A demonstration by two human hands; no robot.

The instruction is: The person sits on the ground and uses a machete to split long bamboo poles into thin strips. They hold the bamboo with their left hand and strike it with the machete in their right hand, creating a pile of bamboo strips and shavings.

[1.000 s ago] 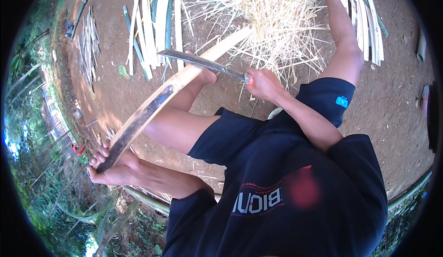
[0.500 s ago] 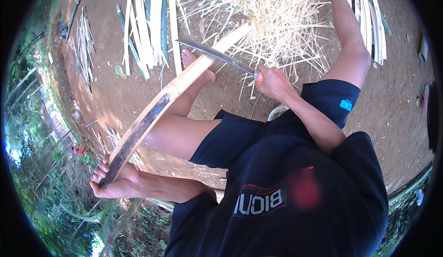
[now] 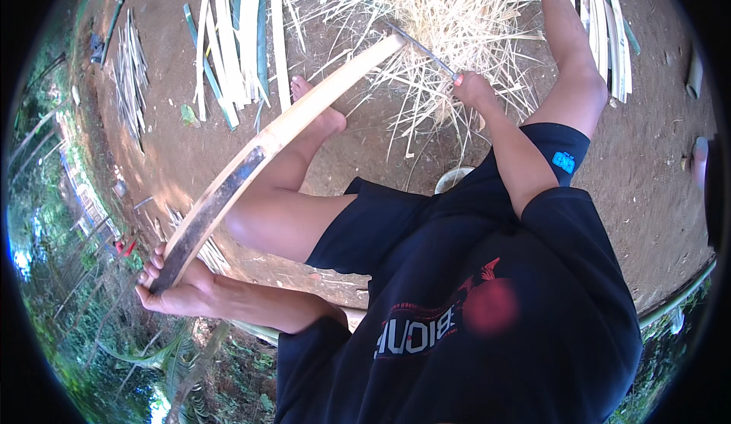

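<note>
Looking down from our own head, at the far left we see green plants [image 3: 53, 340] edging brown bare ground [image 3: 640, 165]. Next, a loose bundle of thin grey sticks [image 3: 131, 81] lies on the soil. Below it, our left hand [image 3: 183, 287] grips the near end of a long pale slat [image 3: 293, 119], fingers curled round it. Above lie flat white and green strips [image 3: 250, 36], side by side. The slat, darkly stained along its lower half, slants up and right across our bent left leg [image 3: 297, 222], past our bare foot [image 3: 320, 112]. At its far end is a knife [image 3: 426, 53]; whether blade and wood touch, we cannot tell. Behind spreads a heap of straw-coloured shavings [image 3: 464, 5]. Our right hand [image 3: 475, 90] is closed around the knife's reddish handle. Farther right, past our right leg [image 3: 572, 58], lie more pale strips [image 3: 618, 43].
</note>
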